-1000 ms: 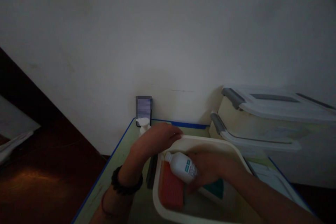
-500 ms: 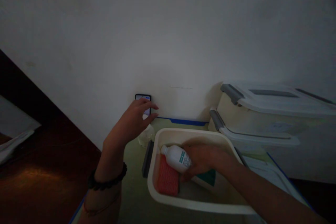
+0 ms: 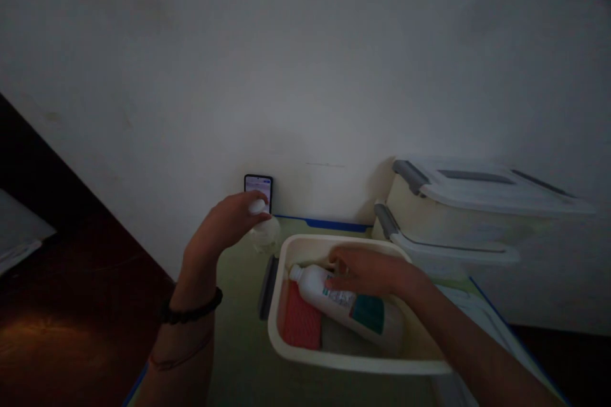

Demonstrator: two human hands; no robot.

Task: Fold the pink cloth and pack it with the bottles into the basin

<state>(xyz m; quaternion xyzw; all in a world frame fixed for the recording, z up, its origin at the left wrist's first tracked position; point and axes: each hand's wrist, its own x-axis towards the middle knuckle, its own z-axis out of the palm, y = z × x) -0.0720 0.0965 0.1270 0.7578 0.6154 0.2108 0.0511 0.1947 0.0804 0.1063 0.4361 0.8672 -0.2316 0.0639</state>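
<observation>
My left hand (image 3: 235,216) is closed round the white top of a small clear bottle (image 3: 266,236), which stands just left of the bin. Over the cream plastic bin (image 3: 377,365), my right hand (image 3: 365,269) has its thumb and fingers apart, close above a large white bottle (image 3: 315,286) with a green label. That bottle lies slantwise inside, its neck toward the left wall. Under its neck end sits a red textured block (image 3: 301,324); I cannot tell what it is. My right hand hides part of the bin's far side.
A phone (image 3: 258,186) leans against the wall behind my left hand. Two lidded storage boxes (image 3: 458,216) with grey latches are stacked at the right. Blue tape (image 3: 338,226) runs along the table's back edge. Pale flat sheets (image 3: 477,318) lie right of the bin.
My left hand has come down and closed on the small bottle's white top. My right hand has loosened from the large bottle and lifted slightly, showing more of its label. The view has shifted a little.
</observation>
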